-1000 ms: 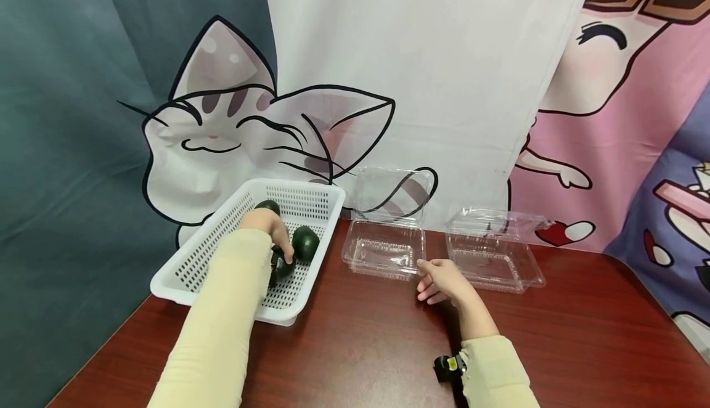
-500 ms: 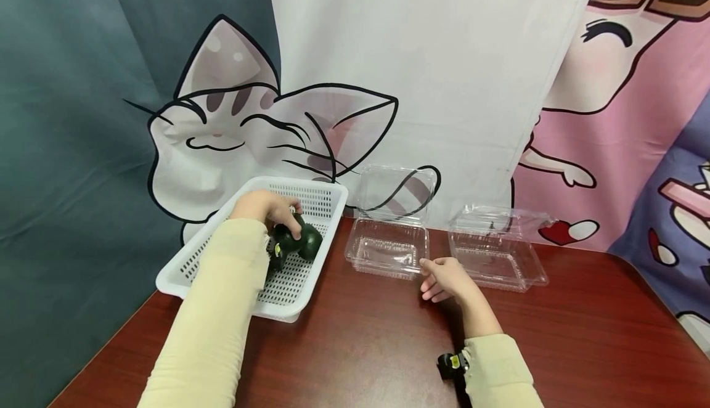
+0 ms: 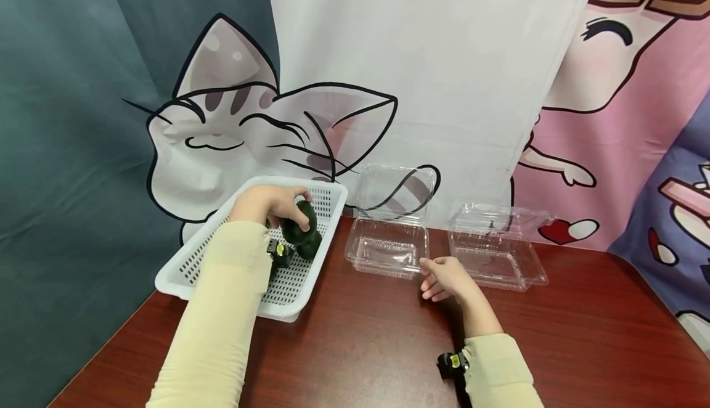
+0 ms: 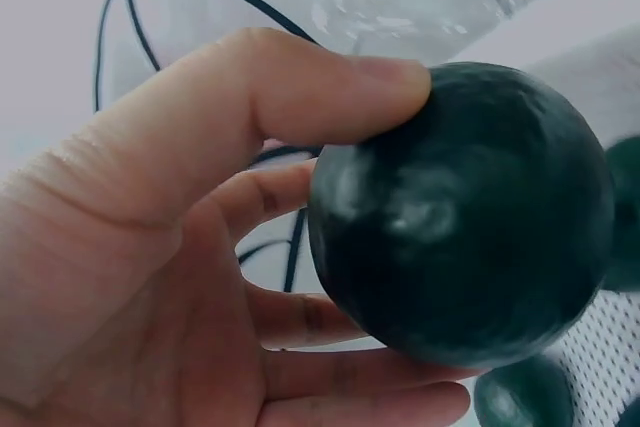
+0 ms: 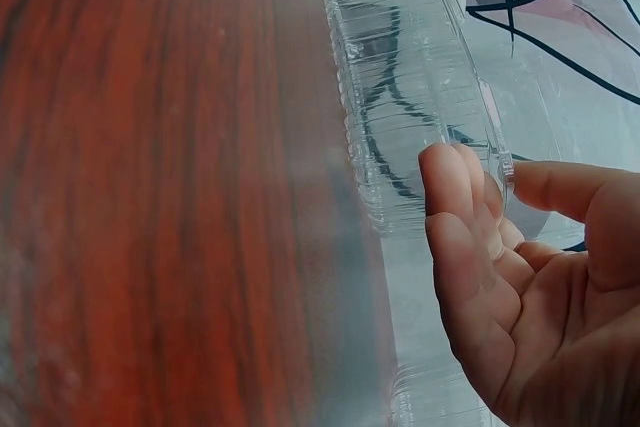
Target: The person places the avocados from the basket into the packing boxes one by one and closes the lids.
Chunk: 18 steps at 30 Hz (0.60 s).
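A dark green avocado is held between the thumb and fingers of my left hand, above the white plastic basket. Another avocado sits lower in the basket, right under the held one in the head view. More dark green fruit shows at the right and bottom edges of the left wrist view. At centre right, my right hand pinches the near right corner of a clear plastic clamshell container between thumb and fingers. That container's lid stands up behind it, and nothing lies inside.
A second clear clamshell container stands to the right with its lid raised. Both containers rest on the reddish wooden table, close to a cartoon-printed cloth hanging behind. A small black wrist camera is strapped at the right sleeve.
My left hand has gripped the avocado and lifted it up and to the right from the basket floor. The right hand keeps its hold on the container corner.
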Available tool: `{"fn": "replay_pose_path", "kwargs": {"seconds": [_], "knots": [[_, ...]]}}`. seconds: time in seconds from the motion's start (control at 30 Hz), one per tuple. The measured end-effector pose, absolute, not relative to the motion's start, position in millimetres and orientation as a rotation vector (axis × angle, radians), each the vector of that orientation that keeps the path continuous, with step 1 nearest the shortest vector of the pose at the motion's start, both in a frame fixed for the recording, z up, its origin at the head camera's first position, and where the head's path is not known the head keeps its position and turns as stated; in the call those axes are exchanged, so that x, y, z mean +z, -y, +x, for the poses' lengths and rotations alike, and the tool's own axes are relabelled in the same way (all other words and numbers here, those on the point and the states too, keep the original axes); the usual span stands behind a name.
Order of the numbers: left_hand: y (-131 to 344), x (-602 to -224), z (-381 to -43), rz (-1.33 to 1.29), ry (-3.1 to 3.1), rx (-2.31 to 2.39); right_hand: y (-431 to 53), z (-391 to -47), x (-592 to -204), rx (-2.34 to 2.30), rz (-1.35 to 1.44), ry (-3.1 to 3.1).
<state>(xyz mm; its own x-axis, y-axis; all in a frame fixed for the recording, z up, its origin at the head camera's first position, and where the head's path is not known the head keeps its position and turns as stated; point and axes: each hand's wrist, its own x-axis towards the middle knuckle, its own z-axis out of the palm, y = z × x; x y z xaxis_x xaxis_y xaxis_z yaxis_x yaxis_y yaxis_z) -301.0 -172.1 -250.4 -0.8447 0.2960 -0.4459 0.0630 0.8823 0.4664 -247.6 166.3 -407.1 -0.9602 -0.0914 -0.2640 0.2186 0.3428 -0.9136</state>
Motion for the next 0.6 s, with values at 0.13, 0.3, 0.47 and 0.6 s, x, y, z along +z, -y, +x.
{"fn": "replay_pose_path", "kwargs": {"seconds": [0.13, 0.3, 0.47, 0.6], "knots": [[167, -248, -296, 0.344, -2.584, 0.585, -166, -248, -407, -1.658, 0.109, -2.335], [159, -247, -292, 0.394, -2.644, 0.559, -167, -248, -408, -1.672, 0.098, -2.324], [154, -244, -286, 0.412, -2.668, 0.572, -167, -248, -407, -1.68, 0.094, -2.321], [150, -242, -283, 0.442, -2.698, 0.589, -168, -248, -406, -1.679, 0.093, -2.319]]}}
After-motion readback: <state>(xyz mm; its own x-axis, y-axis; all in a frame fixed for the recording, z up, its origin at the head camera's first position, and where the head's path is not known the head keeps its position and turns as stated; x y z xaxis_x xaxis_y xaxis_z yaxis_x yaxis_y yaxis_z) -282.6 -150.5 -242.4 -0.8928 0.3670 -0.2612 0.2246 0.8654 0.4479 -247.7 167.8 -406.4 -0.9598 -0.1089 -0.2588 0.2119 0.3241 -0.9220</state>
